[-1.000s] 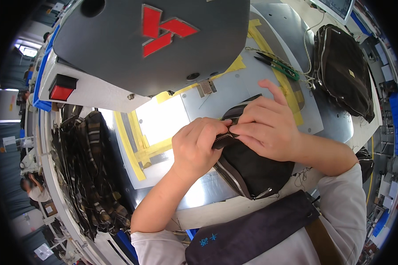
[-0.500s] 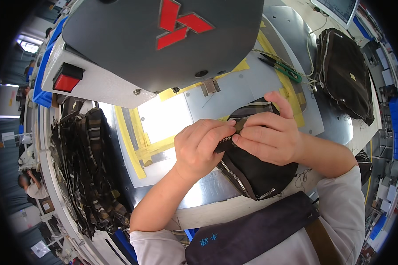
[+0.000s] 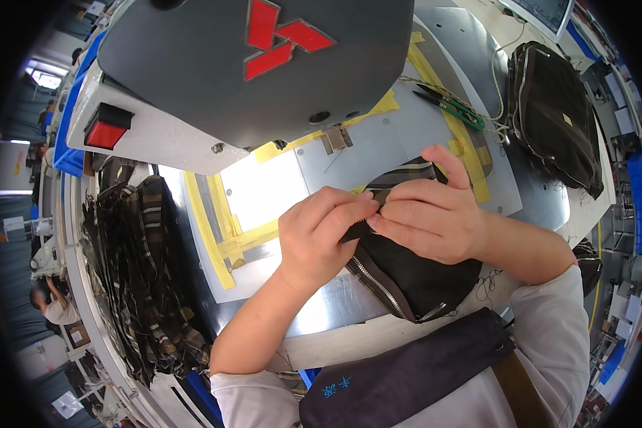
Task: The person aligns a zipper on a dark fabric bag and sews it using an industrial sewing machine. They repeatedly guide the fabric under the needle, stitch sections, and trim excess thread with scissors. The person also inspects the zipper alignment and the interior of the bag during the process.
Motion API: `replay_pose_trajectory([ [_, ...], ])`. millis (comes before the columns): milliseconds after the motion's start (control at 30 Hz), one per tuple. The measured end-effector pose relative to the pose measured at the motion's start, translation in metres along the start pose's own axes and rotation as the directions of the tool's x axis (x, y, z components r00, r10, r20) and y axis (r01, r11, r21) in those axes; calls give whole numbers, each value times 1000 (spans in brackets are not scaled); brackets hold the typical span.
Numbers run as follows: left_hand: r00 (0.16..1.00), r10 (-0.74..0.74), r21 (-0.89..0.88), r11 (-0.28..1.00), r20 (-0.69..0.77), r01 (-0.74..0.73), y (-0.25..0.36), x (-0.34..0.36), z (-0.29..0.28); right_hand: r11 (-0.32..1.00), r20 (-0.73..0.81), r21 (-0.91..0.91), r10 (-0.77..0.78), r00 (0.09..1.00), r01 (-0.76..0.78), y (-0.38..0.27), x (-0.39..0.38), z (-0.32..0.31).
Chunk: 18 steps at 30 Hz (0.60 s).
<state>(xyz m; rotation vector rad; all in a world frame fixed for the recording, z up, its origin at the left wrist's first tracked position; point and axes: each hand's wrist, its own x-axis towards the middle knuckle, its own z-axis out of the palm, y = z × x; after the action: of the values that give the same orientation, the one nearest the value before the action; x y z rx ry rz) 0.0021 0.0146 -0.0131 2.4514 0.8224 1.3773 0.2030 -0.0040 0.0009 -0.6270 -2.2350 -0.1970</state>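
Observation:
A dark fabric bag piece [image 3: 435, 274] with a silver zipper [image 3: 379, 282] along its near left edge hangs from my hands over the front of the work plate. Some striped lining shows at its top. My left hand [image 3: 319, 234] is closed, thumb and fingers pinching the piece's upper edge. Beside it, almost fingertip to fingertip, my right hand [image 3: 431, 217] pinches the same edge, its little finger raised. The exact spot between the fingertips is hidden.
A grey sewing machine head [image 3: 257, 71] overhangs the taped plate [image 3: 264, 200]. Green-handled thread snips [image 3: 464, 113] and a cord lie at the right, near a finished-looking dark bag [image 3: 555, 118]. Striped fabric pieces [image 3: 150, 264] are heaped at the left. A person [image 3: 57, 307] sits far left.
My left fingers have rolled over the edge, so the short zipper stretch between my hands is now mostly covered. Both hands stay close together in nearly the same place.

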Motion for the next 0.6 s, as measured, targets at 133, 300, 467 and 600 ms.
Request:
replay_pose_trajectory([
  [133,1000,-14,-30,999,-19,13,-1,0,0,1000,-8,13,0,1000,0,2,1,0],
  [300,1000,-18,1,1000,-10,18,-3,-1,-5,985,-1,104,140,990,-140,2,8,1],
  [467,998,-58,-58,997,-29,57,-5,-1,-7,997,44,44,54,998,-56,12,4,3],
  [600,997,-73,-99,993,-33,70,-2,-1,-7,1000,45,20,18,999,-19,12,2,-4],
])
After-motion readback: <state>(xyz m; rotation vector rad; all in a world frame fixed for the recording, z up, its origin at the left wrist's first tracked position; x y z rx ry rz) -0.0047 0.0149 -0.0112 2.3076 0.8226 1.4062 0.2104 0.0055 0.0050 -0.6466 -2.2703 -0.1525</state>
